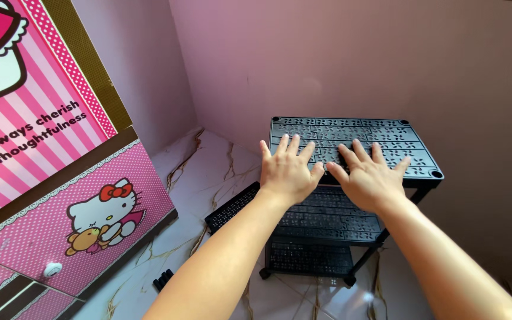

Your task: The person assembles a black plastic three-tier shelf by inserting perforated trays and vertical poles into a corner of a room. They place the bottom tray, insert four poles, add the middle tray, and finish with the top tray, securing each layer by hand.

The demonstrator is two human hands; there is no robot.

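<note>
Both my hands lie flat on the top shelf (351,137) of a black plastic rack (327,231), palms down and fingers spread wide, so neither grip holds anything; they only press on the perforated panel. My left hand (288,172) rests on the near left part of that shelf, fingers pointing toward the wall, and my right hand (370,178) sits just beside it, nearer the middle, thumbs almost meeting. The shelf is a flat black tray pierced with rows of small patterned holes, with a round socket at each corner. Below it I see two more shelves of the same kind, one at mid height (327,216) and one low near the floor (309,258), joined by thin black posts on small feet. The rack stands in the corner of the room, close to the pink walls (339,53) behind it and to its right. Another black perforated panel (230,208) lies loose on the floor, touching or just beside the rack's left side. The floor (208,163) is glossy white marble-look tile with brown veins. A few small black pieces (163,278) lie on it near my left forearm. To my left stands a pink cabinet (72,195) with white stripes, polka dots, a cartoon cat holding a bear, and a round white knob (53,269) low on its front.
</note>
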